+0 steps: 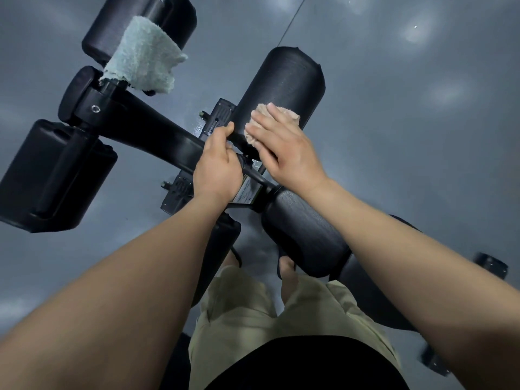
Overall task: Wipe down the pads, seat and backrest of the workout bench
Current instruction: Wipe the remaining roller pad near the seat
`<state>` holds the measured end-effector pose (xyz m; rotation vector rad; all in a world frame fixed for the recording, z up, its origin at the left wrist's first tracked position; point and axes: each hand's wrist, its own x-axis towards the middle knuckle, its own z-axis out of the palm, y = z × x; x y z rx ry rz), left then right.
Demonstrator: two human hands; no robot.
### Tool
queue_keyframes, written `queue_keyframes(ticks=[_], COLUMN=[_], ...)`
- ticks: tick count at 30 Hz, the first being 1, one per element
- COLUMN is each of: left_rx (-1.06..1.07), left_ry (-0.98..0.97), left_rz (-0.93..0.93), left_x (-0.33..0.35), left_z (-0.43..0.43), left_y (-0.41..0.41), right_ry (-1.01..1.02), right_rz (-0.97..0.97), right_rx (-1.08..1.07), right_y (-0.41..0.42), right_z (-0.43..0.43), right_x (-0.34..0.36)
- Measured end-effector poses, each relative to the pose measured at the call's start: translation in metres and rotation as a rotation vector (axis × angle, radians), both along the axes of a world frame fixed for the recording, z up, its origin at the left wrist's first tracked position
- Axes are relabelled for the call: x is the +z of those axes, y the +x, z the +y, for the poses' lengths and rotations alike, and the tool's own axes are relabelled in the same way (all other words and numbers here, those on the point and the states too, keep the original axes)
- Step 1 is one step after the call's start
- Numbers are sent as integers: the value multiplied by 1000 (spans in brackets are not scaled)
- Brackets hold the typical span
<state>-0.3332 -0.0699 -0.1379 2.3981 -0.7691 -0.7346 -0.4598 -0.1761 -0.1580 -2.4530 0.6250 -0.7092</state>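
Two hands: right hand (284, 147) flat, pressing tan cloth (289, 112) onto roller pad (284, 80); left hand (216, 167) beside it grasping frame bar (157, 130).

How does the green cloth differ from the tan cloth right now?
Colour: the green cloth is pale green, the tan cloth beige. State: the green cloth lies draped and untouched over the far pad; the tan cloth is pressed against the right pad by the right hand. The green cloth is spread in full view, the tan cloth mostly covered. Both look fluffy and sit on black pads.
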Motion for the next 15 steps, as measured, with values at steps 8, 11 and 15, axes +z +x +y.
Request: queue_keyframes(ticks=[8, 11, 15], left_rx=[-1, 0, 3], left_ry=[-3, 6, 23], left_rz=[-24, -29, -23], left_x=[0, 2, 4], left_z=[-1, -2, -1], left_y=[0, -2, -2], right_ry=[-103, -62, 103], right_rz=[15, 7, 26], right_rx=[78, 145, 124], right_y=[-15, -28, -41], right_z=[14, 21, 17], right_x=[-18, -19, 1])
